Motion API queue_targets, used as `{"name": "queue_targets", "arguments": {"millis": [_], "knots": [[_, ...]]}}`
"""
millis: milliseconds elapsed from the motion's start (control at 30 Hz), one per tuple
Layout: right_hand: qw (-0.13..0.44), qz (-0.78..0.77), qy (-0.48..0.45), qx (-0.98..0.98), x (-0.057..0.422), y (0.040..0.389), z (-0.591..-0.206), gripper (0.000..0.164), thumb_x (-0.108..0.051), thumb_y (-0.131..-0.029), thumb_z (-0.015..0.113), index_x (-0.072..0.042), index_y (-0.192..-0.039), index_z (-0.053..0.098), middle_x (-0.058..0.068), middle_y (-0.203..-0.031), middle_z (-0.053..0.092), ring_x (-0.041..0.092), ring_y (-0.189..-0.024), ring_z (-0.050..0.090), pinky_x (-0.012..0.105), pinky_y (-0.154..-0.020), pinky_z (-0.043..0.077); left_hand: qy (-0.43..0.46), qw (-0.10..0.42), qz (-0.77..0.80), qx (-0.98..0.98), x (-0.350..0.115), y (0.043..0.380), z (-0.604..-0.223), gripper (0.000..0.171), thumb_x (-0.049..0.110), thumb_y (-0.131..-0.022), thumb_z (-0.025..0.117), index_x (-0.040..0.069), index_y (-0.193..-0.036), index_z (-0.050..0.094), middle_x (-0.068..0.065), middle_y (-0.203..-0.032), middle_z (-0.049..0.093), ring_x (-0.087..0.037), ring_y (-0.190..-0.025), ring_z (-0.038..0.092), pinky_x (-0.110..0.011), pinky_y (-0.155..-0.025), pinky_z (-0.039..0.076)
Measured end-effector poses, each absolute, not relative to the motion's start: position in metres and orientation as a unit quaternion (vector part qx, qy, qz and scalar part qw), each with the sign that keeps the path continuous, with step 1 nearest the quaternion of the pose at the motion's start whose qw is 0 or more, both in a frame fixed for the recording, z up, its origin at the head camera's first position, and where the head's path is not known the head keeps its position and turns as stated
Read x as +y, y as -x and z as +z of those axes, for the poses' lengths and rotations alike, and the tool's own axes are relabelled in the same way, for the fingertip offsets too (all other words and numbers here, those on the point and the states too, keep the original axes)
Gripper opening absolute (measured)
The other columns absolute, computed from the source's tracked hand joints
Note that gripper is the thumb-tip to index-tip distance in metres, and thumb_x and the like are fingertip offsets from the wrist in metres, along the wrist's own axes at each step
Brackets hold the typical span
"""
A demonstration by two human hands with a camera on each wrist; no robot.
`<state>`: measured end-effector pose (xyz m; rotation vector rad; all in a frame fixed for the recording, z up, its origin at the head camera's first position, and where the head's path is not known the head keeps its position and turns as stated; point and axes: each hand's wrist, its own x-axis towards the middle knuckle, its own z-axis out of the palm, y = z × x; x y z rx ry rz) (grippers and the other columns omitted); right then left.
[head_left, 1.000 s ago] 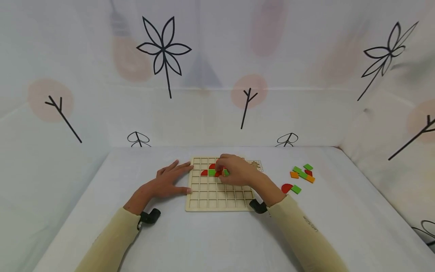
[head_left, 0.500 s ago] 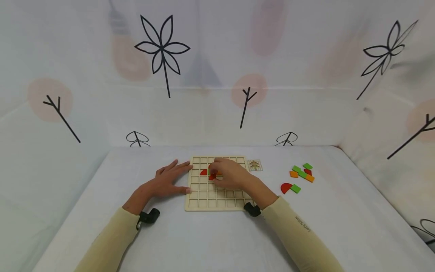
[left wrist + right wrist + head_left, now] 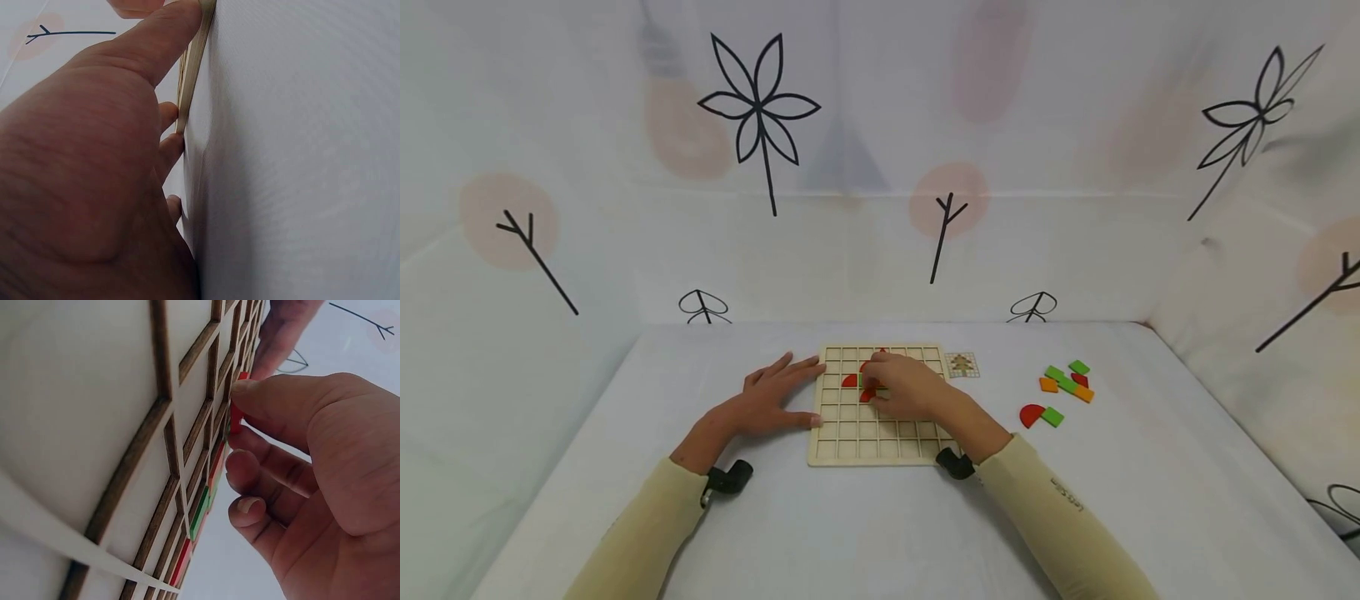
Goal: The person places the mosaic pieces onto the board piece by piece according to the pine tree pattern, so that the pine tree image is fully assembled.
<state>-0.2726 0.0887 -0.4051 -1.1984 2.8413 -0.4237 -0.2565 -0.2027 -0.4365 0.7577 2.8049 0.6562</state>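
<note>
A wooden grid board (image 3: 850, 454) lies on the white table. My left hand (image 3: 769, 402) lies with fingers spread at its left edge, fingertips and thumb touching the frame. Over the upper middle of the grid, my right hand (image 3: 908, 387) pinches a red piece (image 3: 237, 412) between thumb and forefinger, at a cell of the grid. The other fingers curl loosely. Beside it, a red rounded piece (image 3: 849, 381) sits in a cell. More red and green pieces, such as a green one (image 3: 199, 512), sit in the board, partly hidden by my right hand.
A small card (image 3: 962, 364) with a printed tree pattern lies at the board's upper right. Further right are loose pieces: a red half-round (image 3: 1032, 415), a green square (image 3: 1053, 417), an orange piece (image 3: 1048, 384) and several others. A patterned cloth wall (image 3: 865, 267) stands behind the table.
My right hand has moved a little left across the board with the red piece, then stayed nearly still. The card at the upper right has come into full view. My left hand has not moved.
</note>
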Motion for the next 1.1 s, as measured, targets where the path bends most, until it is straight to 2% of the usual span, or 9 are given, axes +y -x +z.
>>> {"name": "queue_targets", "arguments": {"millis": [300, 533, 800, 1100], "knots": [[0.02, -0.139, 0.385, 0.912, 0.089, 0.274, -0.407, 0.013, -0.019, -0.1, 0.075, -0.014, -0.112, 0.073, 0.0, -0.113, 0.065, 0.017, -0.1, 0.064, 0.037, -0.093, 0.055, -0.255, 0.082, 0.219, 0.938, -0.203, 0.258, -0.438, 0.092, 0.065, -0.094, 0.071, 0.029, -0.169, 0.033, 0.005, -0.177, 0.021, -0.039, -0.164, 0.001, -0.07, -0.121, 0.009], [0.02, -0.146, 0.387, 0.91, 0.09, 0.274, -0.408, 0.011, -0.017, -0.099, 0.075, -0.014, -0.11, 0.075, 0.0, -0.111, 0.063, 0.016, -0.096, 0.062, 0.037, -0.09, 0.055, -0.254, 0.081, 0.218, 0.939, -0.204, 0.259, -0.44, 0.092, 0.066, -0.094, 0.071, 0.029, -0.169, 0.032, 0.005, -0.177, 0.021, -0.04, -0.164, 0.002, -0.071, -0.121, 0.009], [0.02, -0.149, 0.38, 0.913, 0.092, 0.273, -0.405, 0.012, -0.021, -0.099, 0.076, -0.015, -0.11, 0.076, -0.001, -0.111, 0.063, 0.015, -0.096, 0.063, 0.035, -0.09, 0.056, -0.254, 0.08, 0.22, 0.938, -0.204, 0.257, -0.437, 0.091, 0.063, -0.094, 0.072, 0.027, -0.169, 0.033, 0.004, -0.177, 0.021, -0.04, -0.164, 0.001, -0.071, -0.121, 0.009], [0.012, -0.159, 0.375, 0.913, 0.105, 0.267, -0.399, 0.014, -0.017, -0.1, 0.073, -0.011, -0.111, 0.077, 0.002, -0.113, 0.067, 0.018, -0.097, 0.065, 0.039, -0.09, 0.057, -0.252, 0.081, 0.221, 0.939, -0.204, 0.257, -0.436, 0.091, 0.063, -0.094, 0.072, 0.026, -0.168, 0.033, 0.002, -0.177, 0.022, -0.041, -0.164, 0.002, -0.072, -0.121, 0.009]]}}
